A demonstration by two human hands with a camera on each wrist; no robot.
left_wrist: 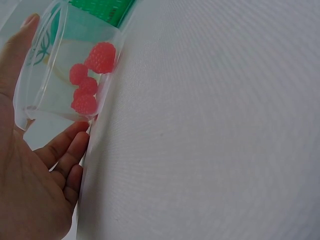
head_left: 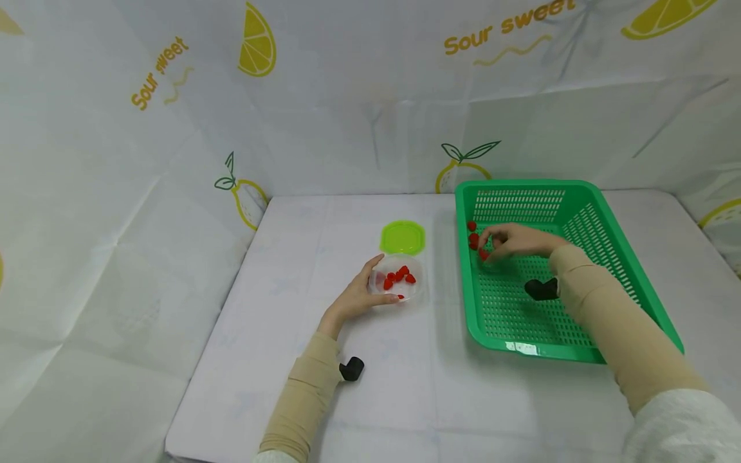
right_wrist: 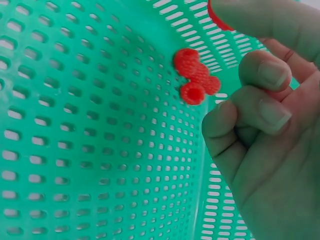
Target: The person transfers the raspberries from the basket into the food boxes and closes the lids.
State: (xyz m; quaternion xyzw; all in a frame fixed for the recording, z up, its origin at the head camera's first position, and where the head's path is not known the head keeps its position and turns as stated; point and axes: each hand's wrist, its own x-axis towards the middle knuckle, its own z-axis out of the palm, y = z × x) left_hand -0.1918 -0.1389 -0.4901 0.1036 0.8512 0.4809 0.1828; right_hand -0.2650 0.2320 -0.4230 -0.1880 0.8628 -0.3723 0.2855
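My left hand (head_left: 359, 294) grips a small clear plastic tub (head_left: 419, 278) on the table, thumb and fingers spread around its side. Several red raspberries (left_wrist: 102, 57) lie on the tub's bottom. Over at the green basket (head_left: 476, 315), my right hand (head_left: 514, 240) reaches inside near its left wall. A raspberry (right_wrist: 218, 18) is pinched at its fingertips, mostly hidden by a finger in the right wrist view. Just beyond, several more raspberries (right_wrist: 194, 77) sit clustered in the basket's corner. Right behind the tub lies a bright green lid (head_left: 402, 237).
The white-covered table (head_left: 370, 399) carries everything. The basket's raised rim runs around my right forearm. A printed lemon cloth (head_left: 347, 128) hangs behind and to the left of the table. Each wrist wears a black camera (head_left: 352, 369).
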